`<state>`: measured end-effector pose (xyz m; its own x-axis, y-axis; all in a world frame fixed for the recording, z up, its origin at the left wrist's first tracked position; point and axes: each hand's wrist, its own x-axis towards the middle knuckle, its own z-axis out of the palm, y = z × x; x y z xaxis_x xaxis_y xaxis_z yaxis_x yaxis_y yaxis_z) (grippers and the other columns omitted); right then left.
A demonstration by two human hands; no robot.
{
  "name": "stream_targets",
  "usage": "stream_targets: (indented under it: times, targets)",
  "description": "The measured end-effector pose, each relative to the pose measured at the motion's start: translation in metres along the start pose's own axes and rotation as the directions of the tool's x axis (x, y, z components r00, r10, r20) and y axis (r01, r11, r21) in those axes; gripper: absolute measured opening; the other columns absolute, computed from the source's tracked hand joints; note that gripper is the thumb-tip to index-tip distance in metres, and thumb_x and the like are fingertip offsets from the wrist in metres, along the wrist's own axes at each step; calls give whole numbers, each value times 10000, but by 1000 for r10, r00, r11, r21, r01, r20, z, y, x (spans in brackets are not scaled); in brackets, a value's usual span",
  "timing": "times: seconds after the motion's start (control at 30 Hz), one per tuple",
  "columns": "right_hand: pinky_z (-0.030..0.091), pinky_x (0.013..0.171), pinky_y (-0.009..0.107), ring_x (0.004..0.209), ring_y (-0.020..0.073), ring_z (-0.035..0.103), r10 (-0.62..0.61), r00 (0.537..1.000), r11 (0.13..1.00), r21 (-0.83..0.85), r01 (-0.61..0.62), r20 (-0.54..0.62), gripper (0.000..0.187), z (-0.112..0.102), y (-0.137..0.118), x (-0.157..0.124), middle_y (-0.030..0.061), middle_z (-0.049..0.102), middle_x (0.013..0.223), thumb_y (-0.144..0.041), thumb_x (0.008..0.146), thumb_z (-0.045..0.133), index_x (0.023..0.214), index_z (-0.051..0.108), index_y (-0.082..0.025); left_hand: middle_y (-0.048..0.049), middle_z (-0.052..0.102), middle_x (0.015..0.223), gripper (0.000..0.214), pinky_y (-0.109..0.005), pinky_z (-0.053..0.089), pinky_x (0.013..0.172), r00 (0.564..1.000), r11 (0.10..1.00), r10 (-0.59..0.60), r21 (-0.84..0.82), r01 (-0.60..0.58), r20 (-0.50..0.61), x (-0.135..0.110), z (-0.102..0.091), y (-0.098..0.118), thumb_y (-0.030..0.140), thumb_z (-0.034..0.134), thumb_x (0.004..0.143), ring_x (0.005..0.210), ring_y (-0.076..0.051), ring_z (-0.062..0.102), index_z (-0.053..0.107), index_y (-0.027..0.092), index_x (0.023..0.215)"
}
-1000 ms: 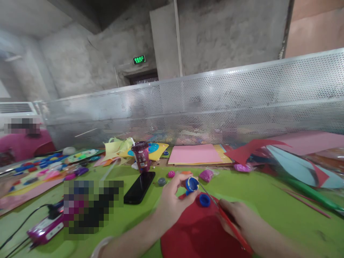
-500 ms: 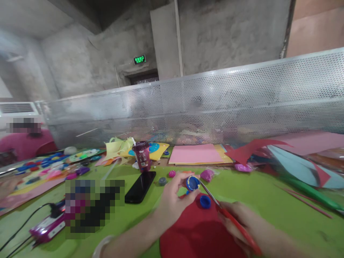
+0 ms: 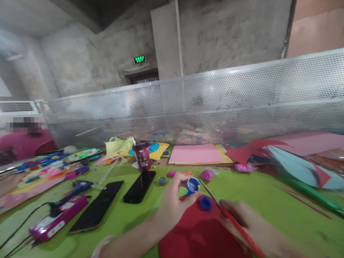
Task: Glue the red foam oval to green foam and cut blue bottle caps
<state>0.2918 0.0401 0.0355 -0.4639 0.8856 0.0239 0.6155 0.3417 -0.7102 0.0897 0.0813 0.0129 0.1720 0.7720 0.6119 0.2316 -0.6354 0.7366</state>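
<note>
My left hand (image 3: 172,200) pinches a small blue paint pot (image 3: 192,185), held tilted just above a red paper circle (image 3: 199,233). The pot's blue lid (image 3: 205,203) lies on that red circle, right below the pot. My right hand (image 3: 242,222) grips a red-handled paintbrush (image 3: 228,218), and its thin tip points up toward the pot's rim. Both hands are low in the middle of the view, over a green table cover (image 3: 268,197).
Two black phones (image 3: 139,186) (image 3: 98,206), a purple power strip (image 3: 57,218) and a glue gun (image 3: 80,186) lie to the left. A dark cup (image 3: 142,156), pink paper sheets (image 3: 196,154), clay lumps (image 3: 206,175) and coloured scraps sit behind. A perforated metal screen (image 3: 215,100) bounds the table. A person in pink (image 3: 24,143) sits far left.
The brush tip has drawn slightly back from the pot, and my right hand has shifted a little lower right. My left hand still holds the pot in the same spot.
</note>
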Motion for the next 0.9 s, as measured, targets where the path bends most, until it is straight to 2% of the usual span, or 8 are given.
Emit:
stream_targets:
  times: [0.13, 0.5, 0.6, 0.7, 0.73, 0.77, 0.83, 0.9]
  targets:
    - [324, 503, 225, 549, 110, 373, -59, 998, 997, -57, 58, -6, 284, 2, 4, 2, -23, 475, 618, -447, 832, 408, 682, 423, -206, -43, 622, 893, 298, -330, 462, 809, 1000, 999, 13, 48, -12, -4, -1, 2, 1, 369, 676, 744, 881, -187, 591, 492, 201, 908]
    - [393, 570, 255, 624, 164, 552, -7, 999, 994, -108, 2, -48, 175, 7, 11, 6, 34, 634, 723, -337, 776, 439, 785, 548, -200, -40, 618, 886, 323, -325, 465, 807, 999, 996, 30, 78, -31, 10, -3, 2, 1, 417, 674, 737, 857, -179, 596, 498, 203, 904]
    - [384, 544, 256, 586, 158, 529, -6, 996, 988, -156, -8, -86, 219, 7, 16, 7, 28, 616, 673, -390, 803, 412, 736, 513, -208, -66, 633, 982, 430, -320, 461, 840, 992, 987, 66, 140, -82, 111, 5, -7, 3, 488, 642, 733, 924, -193, 597, 496, 191, 1007]
    - [378, 524, 260, 552, 155, 501, -17, 988, 983, -183, -12, -153, 234, 5, 26, 10, 21, 594, 629, -403, 821, 379, 707, 469, -218, -55, 650, 1024, 426, -279, 460, 846, 977, 917, -62, 398, -25, 204, 27, -37, 4, 458, 425, 874, 923, -155, 612, 400, 178, 1194]
    - [382, 527, 262, 554, 158, 505, -19, 985, 984, -176, -12, -172, 230, 4, 29, 11, 20, 598, 634, -401, 823, 375, 716, 468, -220, -34, 660, 1011, 368, -262, 456, 846, 976, 821, -189, 562, 97, 109, 35, -52, 2, 399, 288, 931, 924, -132, 614, 370, 194, 1226]
    - [389, 536, 265, 563, 163, 516, -21, 982, 986, -165, -10, -185, 230, 2, 32, 12, 21, 608, 647, -402, 826, 371, 731, 474, -219, -54, 654, 1045, 363, -284, 442, 870, 969, 760, -244, 629, 162, 45, 43, -69, 0, 356, 236, 949, 969, -143, 601, 373, 183, 1237]
    - [405, 556, 270, 592, 175, 542, -31, 981, 990, -143, 3, -193, 245, 1, 36, 14, 26, 627, 677, -413, 832, 366, 755, 491, -217, -108, 665, 997, 310, -360, 443, 860, 936, 647, -352, 718, 258, -19, 53, -103, -8, 302, 301, 941, 948, -199, 603, 515, 138, 1092]
    - [414, 558, 270, 606, 182, 559, -30, 975, 990, -139, -1, -220, 254, 2, 38, 16, 21, 633, 677, -426, 828, 383, 747, 504, -217, -121, 662, 928, 255, -399, 465, 809, 877, 524, -476, 783, 335, -57, 56, -132, -18, 262, 387, 923, 862, -211, 617, 586, 108, 964]
